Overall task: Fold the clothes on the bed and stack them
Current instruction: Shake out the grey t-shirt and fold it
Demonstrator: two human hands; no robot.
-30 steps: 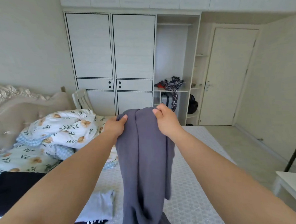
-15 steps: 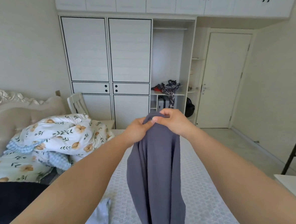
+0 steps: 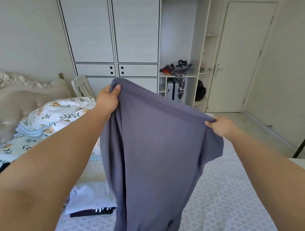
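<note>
Right now a grey garment [image 3: 155,151] hangs in the air over the bed [image 3: 216,200], held up by its top edge between two outstretched bare arms. The left hand [image 3: 107,98] grips one upper corner, fingers curled round a bunch of the cloth with the thumb pressed on its near side. The right hand [image 3: 220,126] pinches the other end of that edge, lower than the left hand and well apart from it, so the edge runs taut and slanting down from left grip to right. Below the left grip the fabric falls in deep vertical folds; below the right grip it drapes flatter, with a loose flap bulging outward just under the hand. The bottom of the garment runs out of view.

Under and to the left of the hanging cloth, on the patterned mattress cover, lies a pale folded garment [image 3: 88,196] on top of a dark one with white stripes [image 3: 93,211]. Farther left of the left arm is a bundled floral duvet [image 3: 58,114] against the headboard [image 3: 21,91]. Beyond both hands stands a white wardrobe [image 3: 111,37].
</note>
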